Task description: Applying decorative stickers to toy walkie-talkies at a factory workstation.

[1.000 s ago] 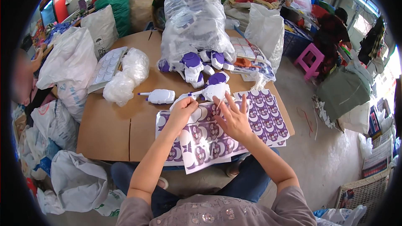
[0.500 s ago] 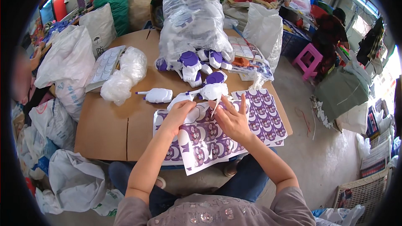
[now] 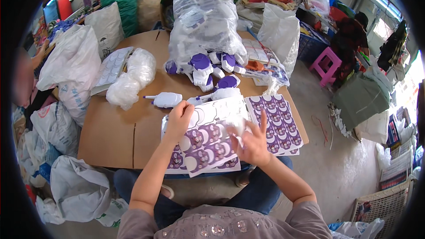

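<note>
My left hand (image 3: 180, 119) pinches the upper left edge of a sticker sheet (image 3: 208, 148) printed in purple and white and holds it tilted up. The sheet's top part shows blank white with cut outlines. Over its right side, my right hand (image 3: 253, 145) is partly smeared by motion, some fingers spread upward. A small white piece (image 3: 237, 128), apparently a sticker, blurs at its thumb and finger. More sticker sheets (image 3: 276, 126) lie under and to the right. Just beyond are a white handheld plastic toy part (image 3: 167, 100) and another white one (image 3: 226, 94), partly covered by the sheet.
A big clear bag (image 3: 203, 22) spills several white and purple plastic parts (image 3: 201, 66) onto the cardboard tabletop (image 3: 110, 137). Crumpled clear plastic (image 3: 133, 77) sits at left, sheet stacks (image 3: 265, 62) at back right. Sacks crowd the left; a pink stool (image 3: 326, 65) and two people are farther right.
My left hand has shifted slightly left and lifted the sheet, which now covers more of the plastic parts. My right hand has moved right and toward me, away from those parts.
</note>
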A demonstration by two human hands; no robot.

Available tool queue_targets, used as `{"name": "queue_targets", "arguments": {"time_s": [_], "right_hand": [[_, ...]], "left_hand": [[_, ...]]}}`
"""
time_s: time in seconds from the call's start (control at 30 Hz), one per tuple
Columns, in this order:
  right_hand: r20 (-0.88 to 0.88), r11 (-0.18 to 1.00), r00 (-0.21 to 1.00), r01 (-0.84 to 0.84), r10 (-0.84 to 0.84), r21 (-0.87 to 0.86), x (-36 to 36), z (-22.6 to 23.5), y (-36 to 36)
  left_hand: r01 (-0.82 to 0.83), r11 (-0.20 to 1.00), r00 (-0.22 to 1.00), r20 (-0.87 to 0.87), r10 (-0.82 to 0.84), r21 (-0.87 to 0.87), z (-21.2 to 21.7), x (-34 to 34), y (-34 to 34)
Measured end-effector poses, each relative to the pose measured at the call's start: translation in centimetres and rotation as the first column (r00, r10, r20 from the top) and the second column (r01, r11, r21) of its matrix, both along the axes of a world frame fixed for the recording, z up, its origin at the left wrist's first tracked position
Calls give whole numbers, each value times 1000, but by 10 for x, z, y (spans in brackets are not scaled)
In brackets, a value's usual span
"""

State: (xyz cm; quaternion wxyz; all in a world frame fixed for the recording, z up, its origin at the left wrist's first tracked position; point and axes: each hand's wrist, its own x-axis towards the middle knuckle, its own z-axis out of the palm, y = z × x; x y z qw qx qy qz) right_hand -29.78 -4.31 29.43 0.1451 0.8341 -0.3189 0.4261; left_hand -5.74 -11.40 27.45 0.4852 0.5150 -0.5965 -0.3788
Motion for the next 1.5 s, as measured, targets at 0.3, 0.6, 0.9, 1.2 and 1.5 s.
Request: {"name": "queue_targets", "arguments": {"time_s": [0.3, 0.6, 0.9, 1.2, 1.5], "right_hand": [[223, 839, 954, -285, 201, 464, -29, 33, -60], [413, 771, 883, -420, 225, 478, -16, 27, -43], [380, 811, 896, -392, 229, 434, -32, 16, -33], [581, 697, 802, -496, 138, 518, -35, 14, -22], [667, 623, 742, -553, 66, 553, -32, 22, -7]], "left_hand": [[293, 935, 928, 297, -226, -202, 44, 14, 19], [373, 790, 738, 672, 65, -486, 47, -14, 31], [347, 852, 842, 530, -100, -391, 57, -25, 38], [411, 824, 812, 567, -138, -390, 68, -24, 50], [548, 756, 783, 539, -311, -359, 69, -15, 50]]}}
